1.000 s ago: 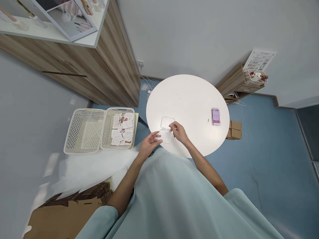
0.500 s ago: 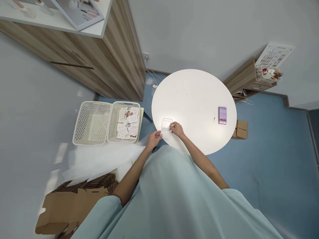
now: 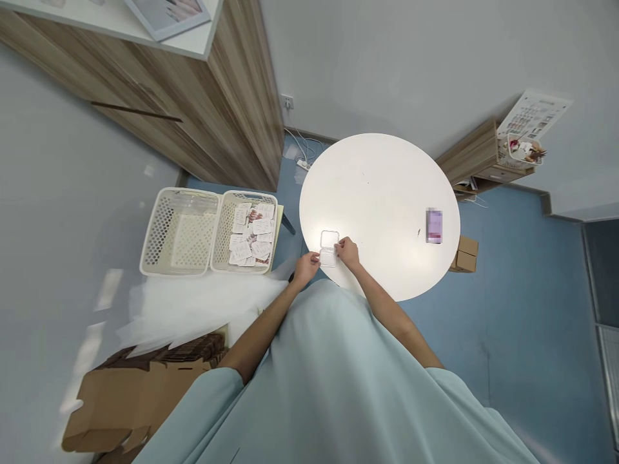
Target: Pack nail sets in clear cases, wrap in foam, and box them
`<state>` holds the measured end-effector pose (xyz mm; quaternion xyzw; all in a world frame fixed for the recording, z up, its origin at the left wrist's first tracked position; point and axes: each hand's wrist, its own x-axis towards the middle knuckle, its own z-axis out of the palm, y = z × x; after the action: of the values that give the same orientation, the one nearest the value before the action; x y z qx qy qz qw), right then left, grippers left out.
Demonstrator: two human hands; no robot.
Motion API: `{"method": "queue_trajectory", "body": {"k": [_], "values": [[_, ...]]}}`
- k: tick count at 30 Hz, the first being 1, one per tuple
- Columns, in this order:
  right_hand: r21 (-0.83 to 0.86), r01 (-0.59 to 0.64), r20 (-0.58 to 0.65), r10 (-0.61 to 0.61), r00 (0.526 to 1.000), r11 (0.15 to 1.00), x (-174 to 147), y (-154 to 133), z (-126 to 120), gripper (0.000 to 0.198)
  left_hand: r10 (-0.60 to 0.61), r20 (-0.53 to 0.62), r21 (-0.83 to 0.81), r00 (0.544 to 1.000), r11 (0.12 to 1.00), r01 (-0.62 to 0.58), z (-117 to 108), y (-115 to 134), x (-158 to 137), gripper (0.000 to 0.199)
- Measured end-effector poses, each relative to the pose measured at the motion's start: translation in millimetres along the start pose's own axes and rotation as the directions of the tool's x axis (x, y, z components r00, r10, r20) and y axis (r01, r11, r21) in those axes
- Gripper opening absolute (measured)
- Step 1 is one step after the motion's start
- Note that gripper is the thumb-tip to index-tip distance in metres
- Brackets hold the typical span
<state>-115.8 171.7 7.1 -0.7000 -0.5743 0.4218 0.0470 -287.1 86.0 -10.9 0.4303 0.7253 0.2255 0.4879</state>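
A small clear plastic box (image 3: 329, 240) lies opened out flat at the near left edge of the round white table (image 3: 382, 193), its lid half farther away and its other half closer to me. My left hand (image 3: 307, 267) pinches the left side of the near half, fingers closed. On the opposite side, my right hand (image 3: 347, 252) has its fingertips closed on the box's right edge by the hinge. Both compartments look see-through, with the white tabletop showing through them.
Left of the table stand two white plastic baskets; one basket (image 3: 217, 258) holds several printed cards (image 3: 251, 241). A purple phone-like object (image 3: 434, 226) lies at the table's right. Flattened cardboard boxes (image 3: 120, 399) and white sheeting (image 3: 193, 303) are at lower left. A wooden cabinet (image 3: 232, 96) rises behind.
The view has shifted slightly. My right hand has moved from over the box's hinge to its right edge. My left hand still grips the near half's left side.
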Motion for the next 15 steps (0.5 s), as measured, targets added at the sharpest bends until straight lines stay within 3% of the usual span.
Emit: {"method": "queue_trajectory", "body": {"k": [4, 7, 11, 15], "values": [[-0.133, 0.032, -0.057, -0.040, 0.998, 0.991, -3.8, -8.7, -5.8, 0.004, 0.006, 0.015, -0.010, 1.000, 1.000, -0.005, -11.3, 9.4, -6.5, 0.029], [-0.160, 0.054, -0.072, -0.066, 0.995, 0.986, -9.0, -20.9, -12.4, 0.008, 0.060, -0.027, -0.051, 0.998, 0.997, -0.062, -34.2, 13.3, -18.2, 0.027], [-0.150, 0.154, -0.082, -0.168, 0.982, 0.977, -20.5, -44.3, -14.8, 0.017, 0.136, -0.181, -0.068, 0.974, 0.986, -0.151, -86.8, 1.3, -36.0, 0.027], [-0.126, 0.273, -0.062, -0.282, 0.957, 0.954, -36.5, -75.1, -2.8, 0.023, 0.150, -0.312, 0.012, 0.938, 0.988, -0.154, -149.4, -31.8, -39.7, 0.029]]}}
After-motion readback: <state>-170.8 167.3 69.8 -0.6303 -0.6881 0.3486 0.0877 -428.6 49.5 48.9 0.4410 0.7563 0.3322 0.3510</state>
